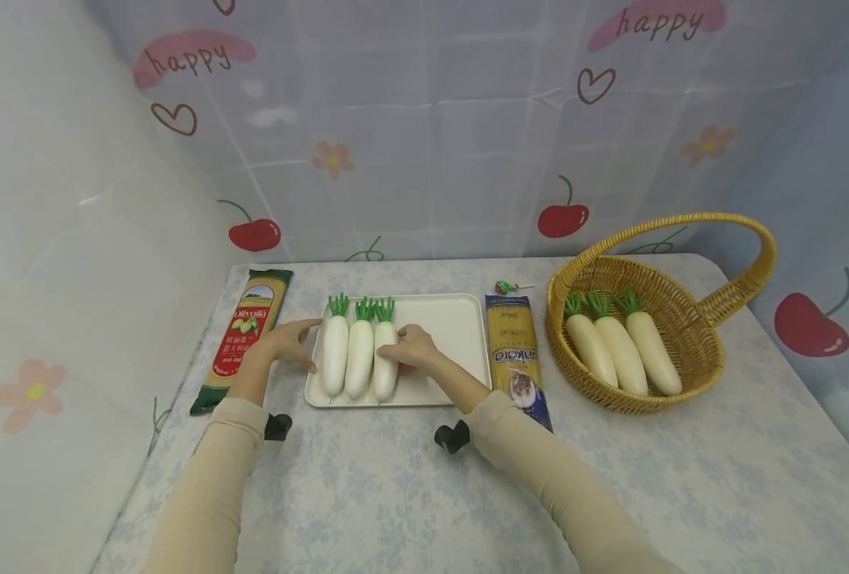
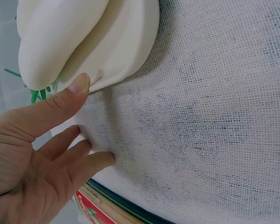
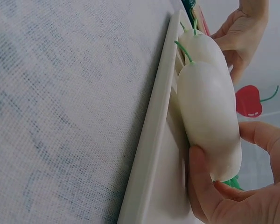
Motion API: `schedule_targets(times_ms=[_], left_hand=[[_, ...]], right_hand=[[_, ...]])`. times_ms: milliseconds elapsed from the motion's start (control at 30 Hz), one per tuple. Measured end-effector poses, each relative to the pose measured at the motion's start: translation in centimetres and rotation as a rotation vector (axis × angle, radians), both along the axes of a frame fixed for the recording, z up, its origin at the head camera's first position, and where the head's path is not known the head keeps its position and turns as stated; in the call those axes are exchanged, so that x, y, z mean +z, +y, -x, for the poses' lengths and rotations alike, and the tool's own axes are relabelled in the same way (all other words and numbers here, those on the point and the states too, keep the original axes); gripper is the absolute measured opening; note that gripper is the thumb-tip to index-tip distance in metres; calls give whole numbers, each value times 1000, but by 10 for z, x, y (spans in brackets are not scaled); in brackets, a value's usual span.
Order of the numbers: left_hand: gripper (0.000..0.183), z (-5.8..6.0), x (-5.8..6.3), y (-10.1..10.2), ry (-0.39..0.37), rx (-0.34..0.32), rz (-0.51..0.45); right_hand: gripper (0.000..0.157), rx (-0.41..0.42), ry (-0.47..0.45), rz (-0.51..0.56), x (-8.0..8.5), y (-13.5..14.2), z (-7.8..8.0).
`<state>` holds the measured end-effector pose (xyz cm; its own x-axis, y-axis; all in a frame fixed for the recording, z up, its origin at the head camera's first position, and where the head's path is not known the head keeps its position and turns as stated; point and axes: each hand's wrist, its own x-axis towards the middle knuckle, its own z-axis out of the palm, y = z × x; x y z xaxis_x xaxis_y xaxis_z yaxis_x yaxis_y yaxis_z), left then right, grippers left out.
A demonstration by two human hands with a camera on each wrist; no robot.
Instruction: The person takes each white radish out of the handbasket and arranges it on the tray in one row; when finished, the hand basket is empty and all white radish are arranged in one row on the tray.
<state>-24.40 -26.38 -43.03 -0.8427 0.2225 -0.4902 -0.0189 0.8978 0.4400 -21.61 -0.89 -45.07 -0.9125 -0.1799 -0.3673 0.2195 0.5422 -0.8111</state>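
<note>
A cream tray point(image 1: 453, 335) holds three white radishes with green tops, side by side at its left end. My right hand point(image 1: 395, 351) grips the rightmost radish point(image 1: 384, 375); in the right wrist view the thumb and fingers of this hand point(image 3: 221, 154) curl round that radish point(image 3: 210, 102) near its leafy end, above the tray rim point(image 3: 154, 140). My left hand point(image 1: 302, 344) lies flat beside the tray's left edge, next to the leftmost radish point(image 1: 335, 351). In the left wrist view its fingers point(image 2: 74, 158) are straight and its thumb tip touches the tray rim point(image 2: 126, 51).
A wicker basket point(image 1: 689, 395) with a handle stands at the right and holds three more radishes. A red and green pasta packet point(image 1: 245, 335) lies left of the tray. A blue and yellow spaghetti packet point(image 1: 513, 351) lies to its right. A lollipop point(image 1: 505, 287) lies behind that. Patterned backdrop walls close in the back and sides.
</note>
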Motion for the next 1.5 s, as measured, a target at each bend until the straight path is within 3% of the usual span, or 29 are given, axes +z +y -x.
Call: schedule_targets(times_ms=[400,867,1500], left_hand=[[100,2,-4,-2,2,-7,5],[100,2,-3,-1,3,1,2],[100,1,-2,0,12,-8,7]], right_hand=[[74,1,-68,115,1,10,-2],[71,5,-82,101,0,24,-4],[67,35,-70,211,16,92,-25]])
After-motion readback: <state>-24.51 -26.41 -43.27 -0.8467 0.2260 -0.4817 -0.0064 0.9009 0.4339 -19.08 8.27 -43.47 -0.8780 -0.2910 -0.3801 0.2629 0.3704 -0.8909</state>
